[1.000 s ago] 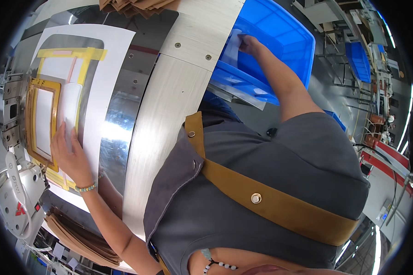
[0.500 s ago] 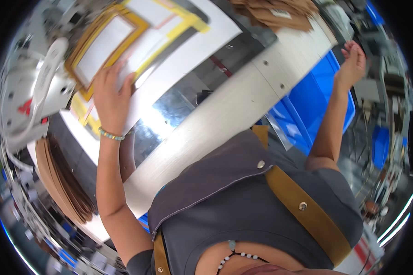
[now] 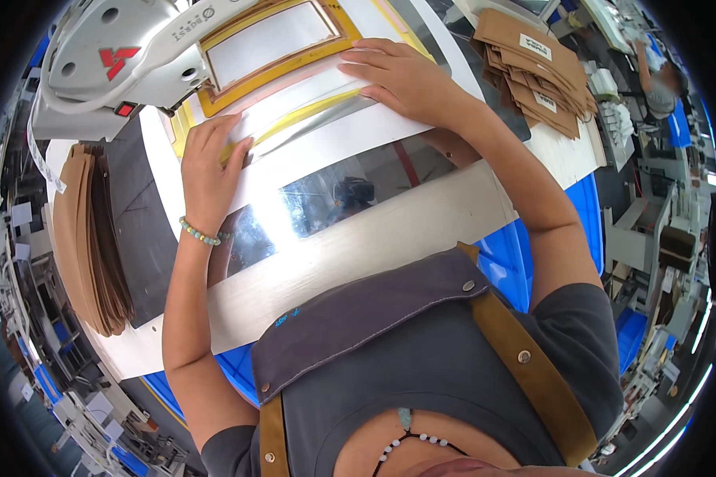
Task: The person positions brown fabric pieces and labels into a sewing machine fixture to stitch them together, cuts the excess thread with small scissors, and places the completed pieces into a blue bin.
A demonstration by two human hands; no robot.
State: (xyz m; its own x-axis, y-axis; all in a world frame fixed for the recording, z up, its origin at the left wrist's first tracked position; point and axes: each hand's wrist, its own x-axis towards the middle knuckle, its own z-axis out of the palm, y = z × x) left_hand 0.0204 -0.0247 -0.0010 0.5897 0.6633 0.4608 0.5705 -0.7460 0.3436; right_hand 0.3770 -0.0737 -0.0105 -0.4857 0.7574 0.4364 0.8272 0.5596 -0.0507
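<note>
Under the machine head lies a yellow-ochre rectangular frame around a white window. In front of it is a white sheet edged with yellow tape, with a grey strip lifted slightly in a bend. My left hand, wearing a bead bracelet, rests at the sheet's left part by the frame's lower corner, its fingers stretched and thumb apart. At the frame's right end my right hand lies with fingers extended over the sheet and tape. Its fingertips are near the frame edge. Neither hand visibly grips anything.
A white sewing-type machine head stands at the upper left. Brown paper-like pieces are stacked at left and in a pile at right. A shiny metal plate fronts the table, with blue bins below its edge.
My right hand has come from beyond the table's right edge, over the blue bin, onto the sheet beside the frame. My left hand stays near the frame's left corner. The view has turned.
</note>
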